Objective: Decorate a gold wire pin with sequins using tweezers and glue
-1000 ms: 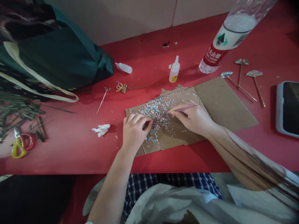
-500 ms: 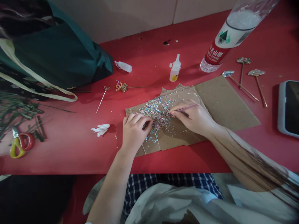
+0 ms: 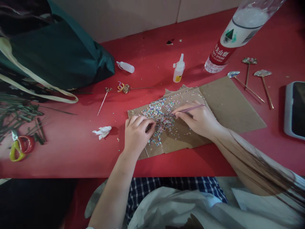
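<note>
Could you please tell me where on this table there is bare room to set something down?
Bare red table lies between the scissors and the tissue, with a smaller patch between the glue bottle and the water bottle. The cardboard is crowded: glitter lies under the left hand and the pick in the right hand.

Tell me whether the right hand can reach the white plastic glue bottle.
Likely yes: only glittery brown cardboard and red tabletop lie between the right hand and the white plastic glue bottle.
</note>
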A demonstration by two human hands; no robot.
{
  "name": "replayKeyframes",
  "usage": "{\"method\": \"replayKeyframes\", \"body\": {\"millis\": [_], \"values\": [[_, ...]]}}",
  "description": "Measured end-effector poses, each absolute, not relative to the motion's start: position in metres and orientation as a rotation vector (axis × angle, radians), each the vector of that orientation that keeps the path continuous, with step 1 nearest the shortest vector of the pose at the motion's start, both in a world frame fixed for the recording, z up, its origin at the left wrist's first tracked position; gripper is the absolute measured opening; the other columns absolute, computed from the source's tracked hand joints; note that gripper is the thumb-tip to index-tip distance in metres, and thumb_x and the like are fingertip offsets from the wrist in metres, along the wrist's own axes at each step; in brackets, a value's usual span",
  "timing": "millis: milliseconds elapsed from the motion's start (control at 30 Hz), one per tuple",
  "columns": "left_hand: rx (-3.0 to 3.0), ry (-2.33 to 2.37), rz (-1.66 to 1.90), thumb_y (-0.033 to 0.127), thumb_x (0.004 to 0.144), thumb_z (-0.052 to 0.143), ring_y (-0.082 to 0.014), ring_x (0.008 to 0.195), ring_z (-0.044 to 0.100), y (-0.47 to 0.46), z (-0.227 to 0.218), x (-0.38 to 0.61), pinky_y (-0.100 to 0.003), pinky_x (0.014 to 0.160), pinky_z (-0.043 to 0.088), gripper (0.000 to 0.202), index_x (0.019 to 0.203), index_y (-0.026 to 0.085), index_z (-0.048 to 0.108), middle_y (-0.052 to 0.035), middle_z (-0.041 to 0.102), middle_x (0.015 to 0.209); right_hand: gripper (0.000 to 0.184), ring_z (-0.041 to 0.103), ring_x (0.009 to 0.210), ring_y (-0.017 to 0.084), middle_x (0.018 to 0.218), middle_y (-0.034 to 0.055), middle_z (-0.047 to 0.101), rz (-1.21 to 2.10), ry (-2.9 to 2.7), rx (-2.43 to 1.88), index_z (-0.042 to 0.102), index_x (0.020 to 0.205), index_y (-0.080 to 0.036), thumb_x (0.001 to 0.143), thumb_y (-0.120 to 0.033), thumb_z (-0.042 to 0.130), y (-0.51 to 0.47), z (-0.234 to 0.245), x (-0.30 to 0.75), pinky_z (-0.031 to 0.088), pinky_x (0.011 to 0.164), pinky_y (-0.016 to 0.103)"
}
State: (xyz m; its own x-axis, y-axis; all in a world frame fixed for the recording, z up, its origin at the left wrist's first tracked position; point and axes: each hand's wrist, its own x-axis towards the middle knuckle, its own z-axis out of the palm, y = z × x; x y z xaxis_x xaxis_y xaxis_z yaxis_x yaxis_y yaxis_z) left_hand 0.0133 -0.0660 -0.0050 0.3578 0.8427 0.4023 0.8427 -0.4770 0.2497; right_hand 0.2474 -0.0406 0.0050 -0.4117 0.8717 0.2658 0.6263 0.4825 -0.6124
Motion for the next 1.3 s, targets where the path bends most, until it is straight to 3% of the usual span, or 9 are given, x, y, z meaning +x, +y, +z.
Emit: {"method": "replayKeyframes", "body": {"millis": [833, 1300], "values": [[-2.583, -1.611, -0.744, 0.028, 0.085, 0.061, -0.0172, 0.085, 0.056, -0.066, -0.003, 0.015, -0.033, 0.078, 0.036, 0.005, 0.081, 0.026, 0.063, 0.0043, 0.068, 0.082, 0.024, 0.064, 0.075, 0.020, 0.081, 0.0024, 0.072, 0.531, -2.163, -1.218, 0.066, 0.081, -0.021, 0.092, -0.026, 0.045, -0.041, 0.008, 0.247, 0.039, 0.072, 0.036], [-2.597, -1.620, -0.750, 0.028, 0.085, 0.061, -0.0177, 0.086, 0.056, -0.066, -0.004, 0.014, -0.034, 0.079, 0.036, 0.005, 0.081, 0.026, 0.063, 0.0034, 0.068, 0.083, 0.020, 0.065, 0.076, 0.021, 0.082, 0.0034, 0.072, 0.595, -2.134, -1.219, 0.065, 0.082, -0.022, 0.090, -0.027, 0.047, -0.043, 0.012, 0.251, 0.041, 0.079, 0.041]]}}
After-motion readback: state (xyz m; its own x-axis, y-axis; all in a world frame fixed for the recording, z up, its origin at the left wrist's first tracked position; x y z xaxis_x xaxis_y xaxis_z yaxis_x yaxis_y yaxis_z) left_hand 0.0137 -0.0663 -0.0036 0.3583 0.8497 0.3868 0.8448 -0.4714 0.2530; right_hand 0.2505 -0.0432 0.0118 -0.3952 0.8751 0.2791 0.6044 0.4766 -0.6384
